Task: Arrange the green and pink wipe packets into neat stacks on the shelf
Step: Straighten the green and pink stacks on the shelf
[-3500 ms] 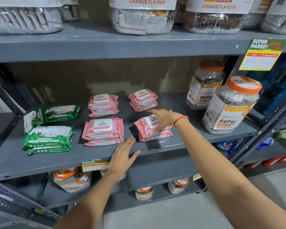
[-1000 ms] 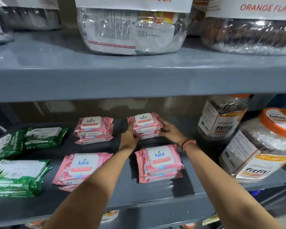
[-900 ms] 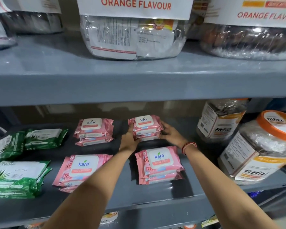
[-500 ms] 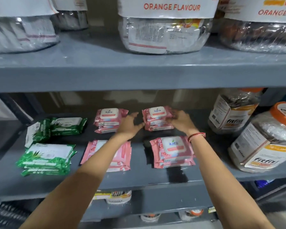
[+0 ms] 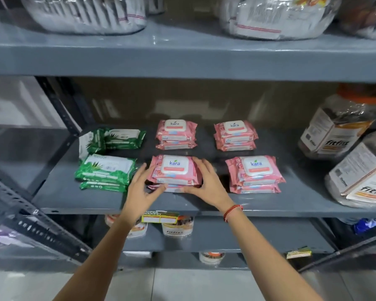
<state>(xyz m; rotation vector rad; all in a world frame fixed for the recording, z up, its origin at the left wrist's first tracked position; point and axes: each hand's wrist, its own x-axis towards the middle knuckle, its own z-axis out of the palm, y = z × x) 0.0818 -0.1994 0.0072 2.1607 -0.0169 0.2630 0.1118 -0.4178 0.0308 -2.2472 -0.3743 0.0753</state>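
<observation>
Soft, even light is being cast from above and in front; glare is being thrown off the wrapped tubs (image 5: 274, 16) on the top shelf. Dark shadows are being laid behind the packets, while the edges are being bent and blurred

Wipe packets on shelf (image 5: 204, 205): six flat stacks.
Pink stacks (image 5: 174, 172) fill centre to 3 o'clock; green stacks (image 5: 105, 171) at 9 o'clock, rear one apparently askew.
</observation>
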